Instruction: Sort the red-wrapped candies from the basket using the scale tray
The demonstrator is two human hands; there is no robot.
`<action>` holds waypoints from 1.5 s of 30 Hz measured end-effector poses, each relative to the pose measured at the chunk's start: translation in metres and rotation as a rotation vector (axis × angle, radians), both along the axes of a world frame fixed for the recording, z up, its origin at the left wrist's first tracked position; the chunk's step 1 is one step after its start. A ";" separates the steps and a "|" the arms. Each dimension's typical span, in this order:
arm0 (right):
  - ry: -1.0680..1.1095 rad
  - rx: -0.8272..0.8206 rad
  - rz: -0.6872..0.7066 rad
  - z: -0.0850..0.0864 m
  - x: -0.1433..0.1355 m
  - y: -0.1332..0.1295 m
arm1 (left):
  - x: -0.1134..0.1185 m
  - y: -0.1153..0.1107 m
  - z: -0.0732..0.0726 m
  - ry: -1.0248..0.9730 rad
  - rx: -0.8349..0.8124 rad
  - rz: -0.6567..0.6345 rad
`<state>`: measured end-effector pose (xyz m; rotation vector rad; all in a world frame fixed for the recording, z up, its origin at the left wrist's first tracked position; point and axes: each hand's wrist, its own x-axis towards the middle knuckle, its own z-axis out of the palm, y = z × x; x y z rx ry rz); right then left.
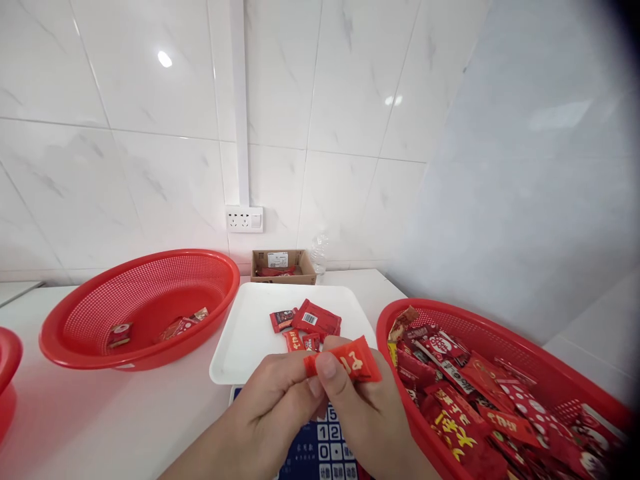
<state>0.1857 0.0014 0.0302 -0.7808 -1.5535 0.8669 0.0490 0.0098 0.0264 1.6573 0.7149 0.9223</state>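
1. Orange-red snack packet [367, 360] was pinched by closed fingers of left hand [275, 397] and right hand [367, 413], over digital scale [300, 457].
2. Red packets [320, 318] were scattered on white tray [243, 347].
3. Packets were held in red perforated baskets [125, 283], both sides.

Bright light glares off the wall tiles [273, 93].

Left hand [273, 397], right hand [370, 413] close together, fingers [287, 370] curled, thumbs [334, 375] uppermost, pinching; left forearm [207, 450] bare.
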 end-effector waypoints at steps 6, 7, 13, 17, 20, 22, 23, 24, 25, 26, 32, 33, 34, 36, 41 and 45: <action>-0.077 0.050 -0.058 0.003 0.000 0.001 | 0.002 0.006 0.006 -0.024 0.242 0.023; -0.092 0.045 -0.064 0.003 0.000 0.001 | 0.004 0.007 0.006 -0.039 0.243 0.028; -0.111 0.042 -0.095 -0.003 -0.001 0.001 | 0.009 0.006 0.004 -0.095 0.141 -0.053; -0.092 0.034 -0.056 -0.003 -0.001 0.001 | 0.009 0.006 0.002 -0.124 0.120 -0.050; -0.110 0.026 -0.037 -0.001 0.001 0.000 | 0.009 0.009 -0.001 -0.115 0.183 0.001; -0.127 0.032 -0.062 0.000 0.002 -0.001 | 0.010 0.010 -0.003 -0.091 0.225 0.023; -0.132 0.038 -0.080 0.000 0.003 -0.001 | 0.010 0.011 -0.004 -0.078 0.233 0.028; -0.137 0.046 -0.090 0.000 0.004 -0.001 | 0.011 0.010 -0.004 -0.070 0.235 0.031; -0.144 0.057 -0.085 0.001 0.004 -0.001 | 0.011 0.010 -0.003 -0.064 0.231 0.037; -0.151 0.072 -0.072 0.001 0.005 -0.001 | 0.011 0.009 -0.003 -0.055 0.226 0.045; -0.144 0.078 -0.014 -0.002 0.003 0.002 | 0.011 0.007 -0.006 -0.037 0.212 0.173; -0.144 0.069 -0.010 -0.004 0.003 0.002 | 0.011 0.007 -0.006 -0.047 0.208 0.191; -0.144 0.070 -0.015 -0.004 0.002 0.002 | 0.011 0.007 -0.007 -0.059 0.206 0.205; -0.149 0.106 -0.051 -0.005 0.000 0.002 | 0.011 0.007 -0.006 -0.079 0.203 0.227; -0.154 0.163 -0.097 0.000 0.000 0.000 | 0.013 0.006 -0.004 -0.069 0.153 0.238; -0.141 0.179 -0.081 0.000 0.003 0.001 | 0.015 0.004 -0.007 -0.074 0.099 0.214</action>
